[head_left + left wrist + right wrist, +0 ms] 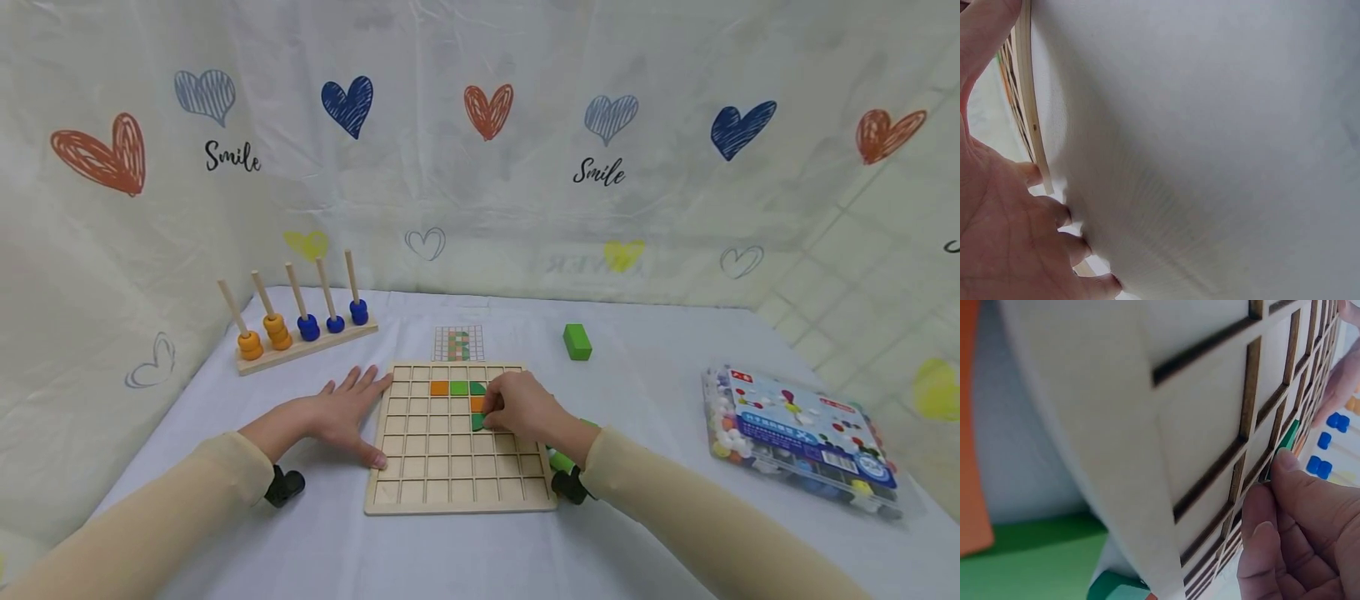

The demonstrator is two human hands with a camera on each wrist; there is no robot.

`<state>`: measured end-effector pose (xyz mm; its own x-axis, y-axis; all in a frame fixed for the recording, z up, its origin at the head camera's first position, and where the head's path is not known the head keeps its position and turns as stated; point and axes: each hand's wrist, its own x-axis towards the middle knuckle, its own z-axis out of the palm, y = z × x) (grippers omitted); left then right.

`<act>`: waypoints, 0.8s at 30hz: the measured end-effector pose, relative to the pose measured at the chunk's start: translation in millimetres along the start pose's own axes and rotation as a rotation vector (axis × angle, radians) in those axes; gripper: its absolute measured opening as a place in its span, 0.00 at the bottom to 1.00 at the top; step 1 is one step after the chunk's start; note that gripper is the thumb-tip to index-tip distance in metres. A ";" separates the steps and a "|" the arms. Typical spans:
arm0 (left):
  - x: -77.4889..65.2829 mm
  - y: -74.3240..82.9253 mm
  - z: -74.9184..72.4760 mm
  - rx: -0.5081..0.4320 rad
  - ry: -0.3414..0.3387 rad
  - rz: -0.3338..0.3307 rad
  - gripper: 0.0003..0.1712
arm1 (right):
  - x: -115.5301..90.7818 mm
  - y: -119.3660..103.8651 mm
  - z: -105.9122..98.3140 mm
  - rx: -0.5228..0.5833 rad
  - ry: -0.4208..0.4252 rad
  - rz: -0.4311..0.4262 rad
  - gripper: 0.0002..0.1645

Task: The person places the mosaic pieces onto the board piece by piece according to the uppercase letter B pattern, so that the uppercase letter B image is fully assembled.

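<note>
A wooden grid board (pixel 435 493) lies on the table between the hands. My left hand (pixel 337 414) rests at its left edge with fingers spread, the thumb against the frame. In the left wrist view, the palm and fingertips (pixel 1079 250) show beside the board's edge (pixel 1038 134). My right hand (pixel 521 407) is over the grid, thumb and forefinger pinching a green tile (pixel 1289 434) at a cell. On the board sit an orange tile (pixel 439 388), a light green tile (pixel 459 388), a dark green curved tile (pixel 477 388) and another orange tile (pixel 477 404).
Behind the board lies a small pattern card (pixel 458 343). A peg stand (pixel 307 344) with orange and blue beads is at the back left, a green block (pixel 577 342) at the back right. Loose green pieces (pixel 558 461) lie under the right forearm. A boxed kit (pixel 806 437) is far right.
</note>
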<state>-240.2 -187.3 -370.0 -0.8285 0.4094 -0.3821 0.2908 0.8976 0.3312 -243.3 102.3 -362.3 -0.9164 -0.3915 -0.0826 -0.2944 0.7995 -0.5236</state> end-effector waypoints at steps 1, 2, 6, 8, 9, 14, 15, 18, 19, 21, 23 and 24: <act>0.0 0.0 -0.1 0.001 0.000 0.000 0.76 | 0.2 0.0 0.3 -0.004 0.002 -0.003 0.09; -0.3 0.1 -0.4 0.002 0.000 0.000 0.76 | 0.0 -0.1 0.4 -0.007 0.005 -0.006 0.09; -0.6 -0.5 -1.0 -0.003 0.000 0.002 0.76 | -0.7 -0.2 0.2 -0.011 0.004 -0.016 0.09; -0.6 -1.0 -1.1 -0.015 -0.002 0.005 0.77 | -0.8 0.5 0.1 -0.007 -0.002 -0.017 0.09; -0.5 -1.5 -1.1 -0.021 -0.004 0.006 0.78 | -1.0 0.9 -0.1 -0.002 -0.005 -0.016 0.08; -1.9 -1.2 -1.9 -0.032 -0.010 0.009 0.80 | -2.2 3.2 -2.2 0.013 -0.016 -0.016 0.07; -2.3 -0.5 -2.1 -0.029 -0.010 0.007 0.80 | -2.5 3.5 -3.1 0.014 -0.016 -0.015 0.07; -2.4 0.6 -1.6 -0.013 -0.002 0.009 0.77 | -2.9 6.0 -6.3 0.005 -0.008 -0.015 0.06; -2.3 0.8 -1.2 -0.008 -0.001 0.007 0.77 | -3.4 7.3 -7.8 0.003 -0.006 -0.011 0.06; -1.8 1.4 -0.7 0.000 0.001 0.005 0.76 | -5.1 10.1 -12.1 0.004 -0.004 -0.007 0.05; -1.1 1.2 -0.1 0.001 0.001 0.006 0.76 | -7.4 14.4 -17.2 0.007 -0.010 -0.004 0.04; -0.5 0.9 0.2 -0.002 0.000 0.006 0.76 | -8.7 16.9 -20.3 0.014 -0.014 -0.001 0.03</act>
<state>-239.5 -186.6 -369.7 -0.8268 0.4146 -0.3800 0.2949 0.8949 0.3348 -245.7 128.4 -353.2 -0.9122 -0.3989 -0.0939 -0.2914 0.7925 -0.5358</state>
